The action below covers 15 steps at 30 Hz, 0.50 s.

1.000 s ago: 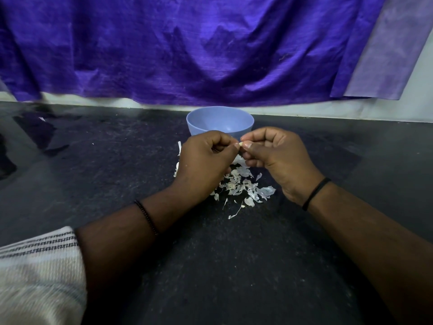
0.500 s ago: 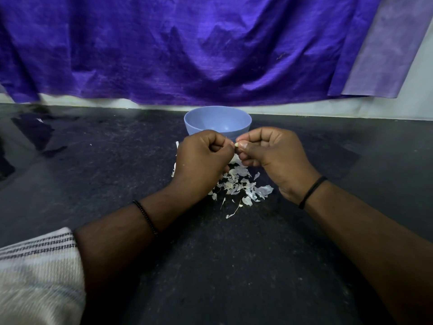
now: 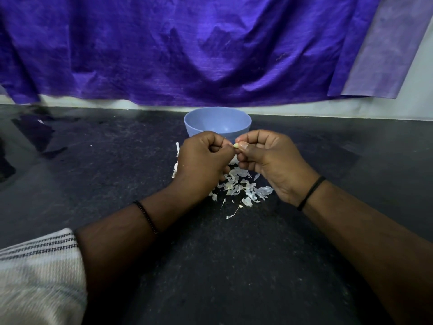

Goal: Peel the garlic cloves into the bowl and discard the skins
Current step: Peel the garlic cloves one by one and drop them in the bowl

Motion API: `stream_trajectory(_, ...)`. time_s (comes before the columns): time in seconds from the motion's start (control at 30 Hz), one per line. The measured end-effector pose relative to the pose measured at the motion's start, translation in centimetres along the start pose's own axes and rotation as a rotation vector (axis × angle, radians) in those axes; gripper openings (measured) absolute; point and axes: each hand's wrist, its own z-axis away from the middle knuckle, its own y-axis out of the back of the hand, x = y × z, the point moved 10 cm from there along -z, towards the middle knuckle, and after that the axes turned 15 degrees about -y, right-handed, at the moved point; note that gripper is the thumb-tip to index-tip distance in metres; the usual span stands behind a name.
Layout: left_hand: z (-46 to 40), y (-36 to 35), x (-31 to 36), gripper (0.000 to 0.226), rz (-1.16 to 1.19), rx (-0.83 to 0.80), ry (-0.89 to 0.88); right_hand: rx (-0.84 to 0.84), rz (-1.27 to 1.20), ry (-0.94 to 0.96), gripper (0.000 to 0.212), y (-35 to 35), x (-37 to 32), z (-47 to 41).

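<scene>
The main risk I see is that the garlic clove [image 3: 236, 145] slips out. Only its small pale tip shows between the two hands, and it looks smooth, so if I pull the skin too hard it may jump from the fingers and land on the dark counter [image 3: 234, 266] or among the loose skins [image 3: 243, 187] lying just below the grip. There it would be hard to tell from the scraps. A second risk: a piece of skin could fly forward into the blue bowl [image 3: 217, 124], which stands just behind the hands and should get only clean cloves.

My right hand [image 3: 269, 160] has its fingers curled, and thumb and forefinger pinch the clove at its end. My left hand [image 3: 201, 158] is also curled tight, its fingertips meeting the clove from the other side; I judge it picks at the skin, but the exact contact is hidden. Both hands are held above the pile, not resting on it. I cannot see inside the bowl.
</scene>
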Motion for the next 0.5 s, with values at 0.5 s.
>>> stream_trajectory(0.5,0.0,-0.2,-0.5,0.013,0.090,-0.008,0.022,-0.127,-0.170,-0.145,0.017,-0.9,1.4,-0.5)
